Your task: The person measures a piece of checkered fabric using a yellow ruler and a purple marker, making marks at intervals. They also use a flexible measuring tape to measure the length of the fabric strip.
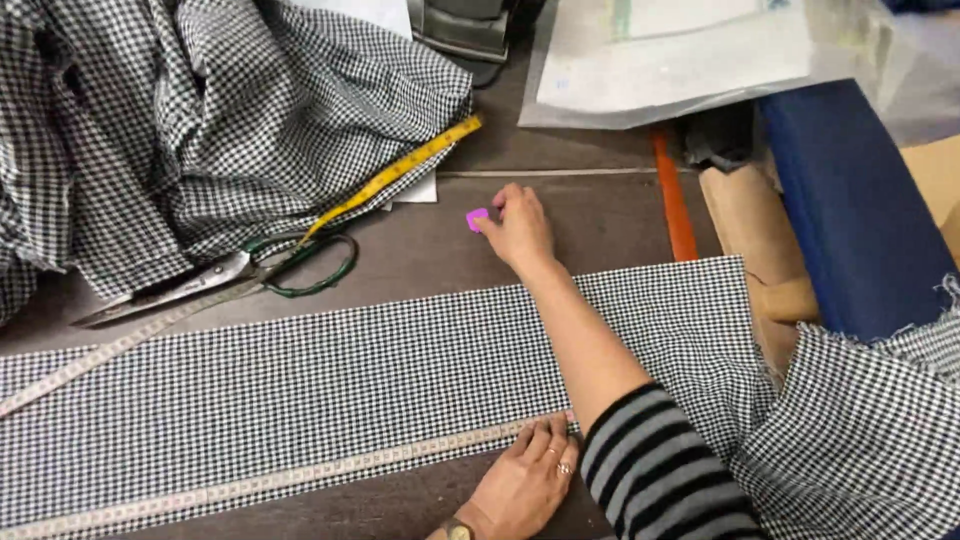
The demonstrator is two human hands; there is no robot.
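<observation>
My right hand [518, 230] reaches across to the dark table, its fingertips pinched on a small pink piece of chalk [476, 218] that rests on the tabletop. A long strip of black-and-white checked fabric [350, 380] lies flat across the table below it, under my striped sleeve. My left hand [525, 482], with a ring and a watch, lies flat on the strip's near edge, fingers on the end of a white tape measure [300, 478] that runs along that edge.
Large scissors [240, 272] with green handles lie left of the chalk, beside a yellow tape measure [400, 170] and a heap of checked cloth [200, 110]. Navy fabric [850, 200], a cardboard box [740, 210], an orange strip [672, 200] and plastic-covered sheets [680, 60] fill the right.
</observation>
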